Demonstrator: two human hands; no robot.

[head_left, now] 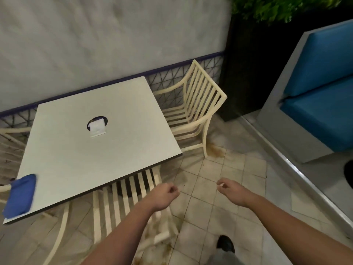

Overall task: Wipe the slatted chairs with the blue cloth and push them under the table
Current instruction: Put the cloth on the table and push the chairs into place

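Observation:
The blue cloth [20,196] lies folded on the near left corner of the white square table [80,159]. A cream slatted chair [122,199] is tucked under the table's near edge, its back slats showing. A second slatted chair [193,109] stands at the table's right side, its seat partly under the top. Part of a third chair [11,142] shows at the left. My left hand [165,196] hovers over the near chair's right end, fingers curled, holding nothing. My right hand [232,190] is over the tiled floor, fingers loosely apart and empty.
A napkin holder [97,127] sits mid-table. A blue cushioned bench [321,104] stands at right behind a metal floor rail [298,169]. A dark planter [248,73] with greenery fills the far corner. A white wall runs behind the table. My shoe [225,243] is on the floor tiles.

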